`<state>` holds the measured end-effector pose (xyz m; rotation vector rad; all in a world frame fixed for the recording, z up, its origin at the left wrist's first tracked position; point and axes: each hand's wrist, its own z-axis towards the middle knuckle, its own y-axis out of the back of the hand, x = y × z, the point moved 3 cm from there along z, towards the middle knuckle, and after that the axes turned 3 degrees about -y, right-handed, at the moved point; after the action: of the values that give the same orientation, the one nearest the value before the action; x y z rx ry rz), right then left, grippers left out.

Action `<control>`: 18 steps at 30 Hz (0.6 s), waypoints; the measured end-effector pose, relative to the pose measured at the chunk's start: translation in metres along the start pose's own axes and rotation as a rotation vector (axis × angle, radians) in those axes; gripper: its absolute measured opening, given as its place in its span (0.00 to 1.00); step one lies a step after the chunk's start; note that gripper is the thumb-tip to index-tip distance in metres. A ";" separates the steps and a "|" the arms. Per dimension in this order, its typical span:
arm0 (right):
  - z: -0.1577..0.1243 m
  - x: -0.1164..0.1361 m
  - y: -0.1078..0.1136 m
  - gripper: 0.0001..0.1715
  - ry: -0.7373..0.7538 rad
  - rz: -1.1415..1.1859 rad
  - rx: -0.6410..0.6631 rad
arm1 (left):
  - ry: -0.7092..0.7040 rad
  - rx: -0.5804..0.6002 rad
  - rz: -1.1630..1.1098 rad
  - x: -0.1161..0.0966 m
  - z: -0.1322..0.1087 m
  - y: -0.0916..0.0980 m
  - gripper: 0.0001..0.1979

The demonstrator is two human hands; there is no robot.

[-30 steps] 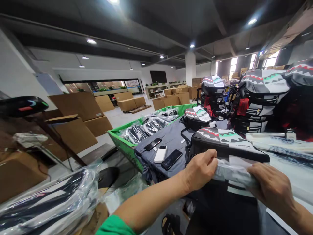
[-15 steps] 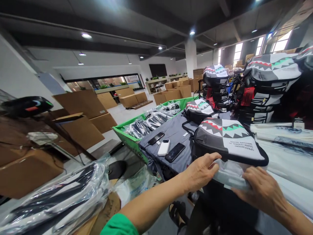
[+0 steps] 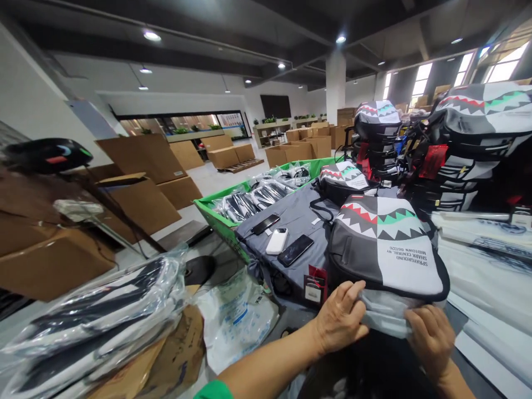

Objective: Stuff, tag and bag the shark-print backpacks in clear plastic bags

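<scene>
L hand [image 3: 343,313] and R hand [image 3: 432,332], each grip clenched on plastic [image 3: 384,318] at near edge of bag [image 3: 386,244], which lies just far of both, approx. equally close, long axis apparently near-far, at desk's [image 3: 300,211] near R end.

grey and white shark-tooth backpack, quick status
Left hand, right hand: both gripping translucent plastic. Grey and white backpack: print side up, plastic at its near end. Red and black card tag near left hand, seemingly not blocking.
</scene>
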<state>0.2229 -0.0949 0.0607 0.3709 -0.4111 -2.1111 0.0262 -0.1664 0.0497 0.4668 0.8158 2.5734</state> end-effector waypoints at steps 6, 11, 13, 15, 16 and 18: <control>-0.035 -0.006 0.011 0.12 0.089 0.181 0.213 | -0.037 -0.045 -0.095 0.003 -0.026 -0.010 0.15; -0.010 -0.020 0.019 0.19 0.023 0.249 0.492 | 0.103 0.040 -0.312 0.018 -0.025 0.002 0.12; -0.002 -0.023 0.008 0.15 0.040 0.185 0.603 | 0.144 0.141 -0.338 0.022 -0.016 0.003 0.15; 0.001 -0.025 -0.004 0.09 0.048 0.139 0.728 | 0.099 0.337 -0.330 0.022 -0.004 0.003 0.19; 0.003 -0.025 -0.008 0.07 0.044 0.131 0.774 | 0.074 0.448 -0.323 0.021 0.002 0.003 0.21; 0.008 -0.023 -0.010 0.08 0.025 0.136 0.799 | 0.056 0.637 -0.328 0.022 0.012 0.005 0.23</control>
<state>0.2242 -0.0693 0.0663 0.7937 -1.2294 -1.7297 0.0109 -0.1545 0.0664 0.3935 1.5929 1.9979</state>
